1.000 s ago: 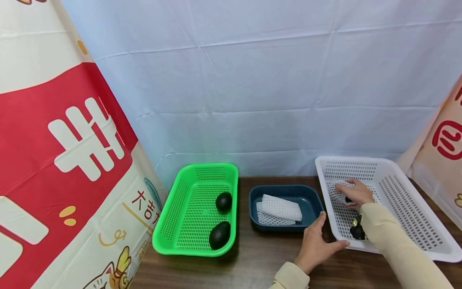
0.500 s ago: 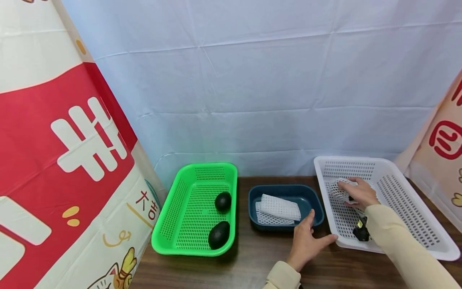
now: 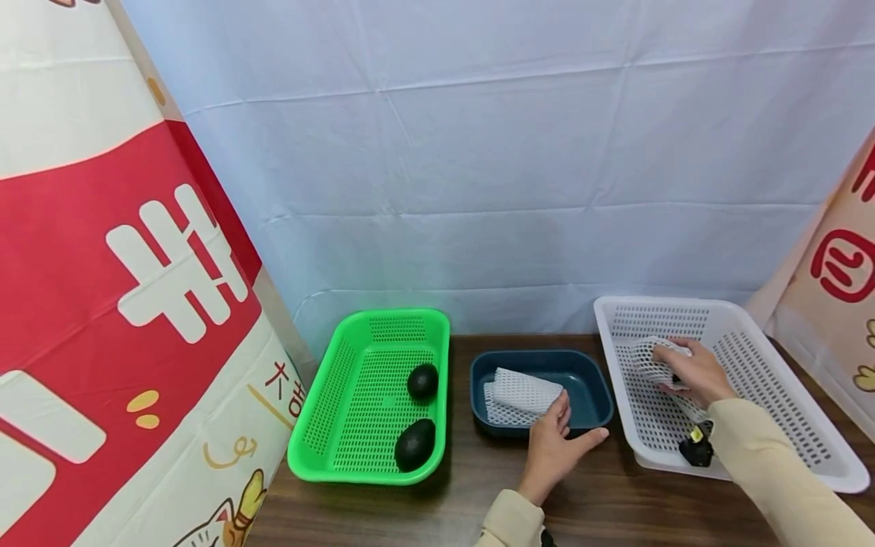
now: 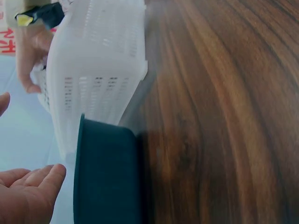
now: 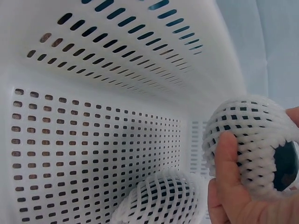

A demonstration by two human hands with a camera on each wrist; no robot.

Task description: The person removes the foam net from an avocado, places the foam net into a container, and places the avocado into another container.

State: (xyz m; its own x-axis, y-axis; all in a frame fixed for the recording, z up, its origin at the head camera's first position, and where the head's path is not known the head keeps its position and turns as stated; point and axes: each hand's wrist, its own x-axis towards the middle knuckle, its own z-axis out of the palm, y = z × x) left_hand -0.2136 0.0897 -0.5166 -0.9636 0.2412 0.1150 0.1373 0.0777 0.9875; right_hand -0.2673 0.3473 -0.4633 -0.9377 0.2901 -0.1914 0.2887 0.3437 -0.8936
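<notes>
In the white basket (image 3: 807, 425), my right hand (image 3: 697, 372) grips an avocado in a white foam net (image 5: 252, 123). Dark green skin shows at the net's open end in the right wrist view. Below it lies a second netted avocado (image 5: 161, 198) on the basket floor. My left hand (image 3: 550, 452) is at the front rim of the dark blue tray (image 3: 588, 372), thumb and fingers spread and holding nothing. Its fingertips overlap the folded foam nets (image 3: 522, 391) inside that tray in the head view.
To the left, a green basket (image 3: 369, 479) holds two dark avocados (image 3: 415, 444) along its right side. A black item with a yellow patch (image 3: 696, 448) shows at my right sleeve. Behind the wooden table (image 3: 465, 501) hangs a pale cloth (image 3: 478, 190).
My left hand has moved left, from the white basket's edge to the front of the blue tray. My right hand has shifted slightly to the right with the netted avocado.
</notes>
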